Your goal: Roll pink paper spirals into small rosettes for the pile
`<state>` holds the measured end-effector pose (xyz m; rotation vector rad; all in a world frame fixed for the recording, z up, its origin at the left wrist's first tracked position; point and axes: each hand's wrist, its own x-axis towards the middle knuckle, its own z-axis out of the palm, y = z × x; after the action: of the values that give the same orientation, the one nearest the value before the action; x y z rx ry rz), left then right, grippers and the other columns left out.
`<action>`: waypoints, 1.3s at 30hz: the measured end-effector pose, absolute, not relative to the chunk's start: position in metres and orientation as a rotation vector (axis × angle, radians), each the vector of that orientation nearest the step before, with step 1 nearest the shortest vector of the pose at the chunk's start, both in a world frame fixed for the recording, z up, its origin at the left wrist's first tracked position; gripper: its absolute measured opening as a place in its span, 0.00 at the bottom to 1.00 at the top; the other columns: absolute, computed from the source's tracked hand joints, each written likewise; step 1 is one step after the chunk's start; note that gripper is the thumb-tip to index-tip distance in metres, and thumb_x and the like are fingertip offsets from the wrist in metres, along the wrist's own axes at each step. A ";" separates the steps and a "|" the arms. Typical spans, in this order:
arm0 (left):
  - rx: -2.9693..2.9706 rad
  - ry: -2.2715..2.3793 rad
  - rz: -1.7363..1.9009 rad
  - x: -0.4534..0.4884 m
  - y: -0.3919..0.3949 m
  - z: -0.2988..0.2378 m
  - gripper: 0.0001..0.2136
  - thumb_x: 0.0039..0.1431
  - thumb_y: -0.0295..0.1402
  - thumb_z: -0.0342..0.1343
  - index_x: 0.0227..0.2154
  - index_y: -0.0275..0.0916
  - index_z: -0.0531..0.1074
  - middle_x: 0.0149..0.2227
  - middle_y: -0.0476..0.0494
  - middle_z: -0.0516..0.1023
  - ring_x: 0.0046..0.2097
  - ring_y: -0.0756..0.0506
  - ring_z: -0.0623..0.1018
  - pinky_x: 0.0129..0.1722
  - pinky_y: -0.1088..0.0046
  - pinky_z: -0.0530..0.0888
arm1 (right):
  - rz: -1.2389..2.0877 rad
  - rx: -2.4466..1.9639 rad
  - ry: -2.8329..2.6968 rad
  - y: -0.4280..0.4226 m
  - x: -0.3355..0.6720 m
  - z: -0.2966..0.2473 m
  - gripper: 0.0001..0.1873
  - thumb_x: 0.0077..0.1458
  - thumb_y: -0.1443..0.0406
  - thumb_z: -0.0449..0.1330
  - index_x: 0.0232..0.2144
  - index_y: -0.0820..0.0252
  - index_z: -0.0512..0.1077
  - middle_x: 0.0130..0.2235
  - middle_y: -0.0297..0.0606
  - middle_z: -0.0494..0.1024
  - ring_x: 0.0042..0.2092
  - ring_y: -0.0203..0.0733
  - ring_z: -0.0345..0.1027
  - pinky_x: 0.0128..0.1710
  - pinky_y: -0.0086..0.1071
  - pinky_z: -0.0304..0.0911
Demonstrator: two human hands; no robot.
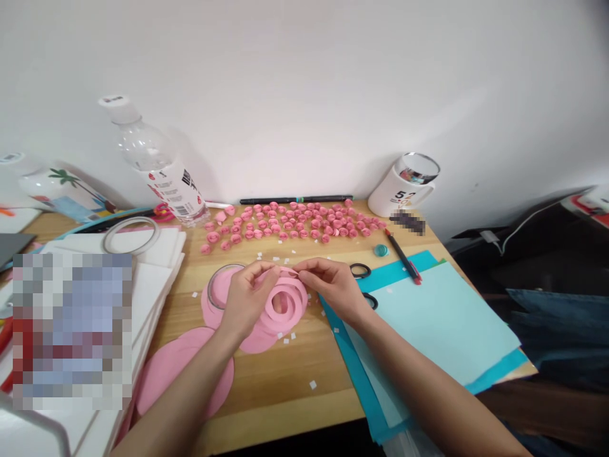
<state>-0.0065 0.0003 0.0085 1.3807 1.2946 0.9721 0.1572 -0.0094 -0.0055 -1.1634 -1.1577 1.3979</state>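
Both hands are at a spiral cut from pink paper (299, 303), whose coils hang loosely over the wooden table. My left hand (252, 295) pinches the upper part of the strip between thumb and fingers. Close beside it, my right hand (335, 289) is closed on the strip's end, with the fingertips nearly meeting the left ones. Under and left of the spiral lie pink paper discs (259, 341), with a tape ring (216, 285) partly behind my left hand. More pink discs (185, 368) lie nearer me, partly covered by my left forearm.
Many rolled pink paper roses (290, 223) spread along the back. A bottle (166, 171) and a white mug (397, 190) stand near the wall. Blue paper sheets (428, 336), scissors handles (360, 271) and a pen (403, 255) lie right; white foam sheets (162, 257) are stacked left.
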 end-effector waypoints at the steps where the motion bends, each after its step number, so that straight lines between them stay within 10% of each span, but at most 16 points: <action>1: 1.379 1.299 0.976 -0.007 0.000 0.008 0.10 0.54 0.36 0.53 0.33 0.37 0.76 0.32 0.46 0.79 0.33 0.47 0.76 0.32 0.75 0.70 | 1.390 -1.170 -1.168 -0.009 0.157 -0.004 0.09 0.47 0.62 0.62 0.31 0.61 0.76 0.33 0.39 0.79 0.34 0.39 0.71 0.34 0.31 0.66; 39: 1.433 1.201 0.933 0.000 -0.008 0.020 0.07 0.51 0.34 0.55 0.23 0.37 0.71 0.16 0.51 0.73 0.20 0.51 0.73 0.22 0.78 0.70 | 1.475 -1.078 -1.094 -0.011 0.154 -0.005 0.10 0.39 0.61 0.68 0.26 0.60 0.76 0.28 0.35 0.78 0.26 0.34 0.68 0.26 0.28 0.64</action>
<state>-0.0003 -0.0082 0.0204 1.4334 1.2013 0.9331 0.1535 -0.0114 -0.0048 -1.0780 -1.0944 1.4753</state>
